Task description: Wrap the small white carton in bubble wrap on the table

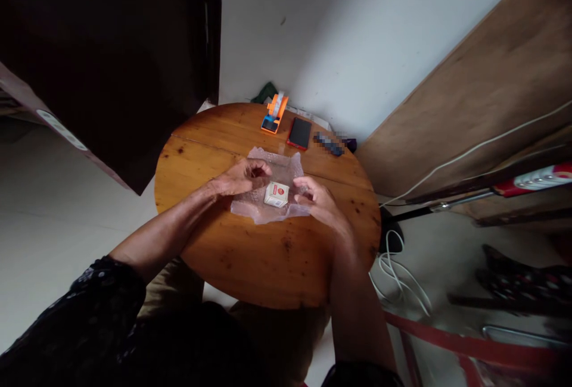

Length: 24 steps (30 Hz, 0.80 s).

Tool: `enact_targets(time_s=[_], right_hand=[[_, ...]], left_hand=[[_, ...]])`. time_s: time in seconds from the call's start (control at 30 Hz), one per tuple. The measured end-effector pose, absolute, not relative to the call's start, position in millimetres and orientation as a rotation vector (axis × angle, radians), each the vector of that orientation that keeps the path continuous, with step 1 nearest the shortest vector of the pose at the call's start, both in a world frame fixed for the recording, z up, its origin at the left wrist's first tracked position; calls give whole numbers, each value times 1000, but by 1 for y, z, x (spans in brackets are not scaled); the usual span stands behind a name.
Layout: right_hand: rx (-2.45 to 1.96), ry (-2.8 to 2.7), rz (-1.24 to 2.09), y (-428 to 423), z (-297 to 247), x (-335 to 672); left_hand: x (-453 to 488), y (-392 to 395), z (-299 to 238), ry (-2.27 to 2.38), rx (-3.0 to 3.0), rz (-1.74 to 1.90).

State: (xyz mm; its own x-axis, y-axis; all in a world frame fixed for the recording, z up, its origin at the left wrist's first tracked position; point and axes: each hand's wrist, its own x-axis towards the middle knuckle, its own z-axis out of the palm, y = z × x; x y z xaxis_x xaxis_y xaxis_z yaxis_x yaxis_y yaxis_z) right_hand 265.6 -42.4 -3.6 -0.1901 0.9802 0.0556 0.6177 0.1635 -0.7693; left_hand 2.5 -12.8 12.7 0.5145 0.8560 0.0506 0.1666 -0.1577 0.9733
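A small white box point(276, 194) with red print lies on a sheet of clear bubble wrap point(268, 214) spread over the round wooden table point(277, 268). My left hand point(245, 177) is at the box's left, above the wrap, its fingers curled with a gap between thumb and forefinger. To the right of the box is my right hand point(318, 199), fingers bent and apart over the wrap's right edge. Neither hand is seen holding the box.
An orange tape dispenser point(274, 114) stands at the table's back, with a dark phone in a red case point(300, 133) beside it. A blurred dark object point(329, 143) lies further right. White cable point(395, 268) hangs down beside the table's right edge.
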Motion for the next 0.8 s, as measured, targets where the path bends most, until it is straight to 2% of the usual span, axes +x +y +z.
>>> enact_targets(time_s=[0.23,0.53,0.8], right_hand=[[-1433,-1980,985,-52,8,257],[-1420,-2133,765,-51,-1,241],[-1545,-1961,689,-45,-9,248]], left_hand=[[9,-14,-2,761,1980,594],[20,-18,-16,838,2303,470],[18,-10,-27,799,2347,526]])
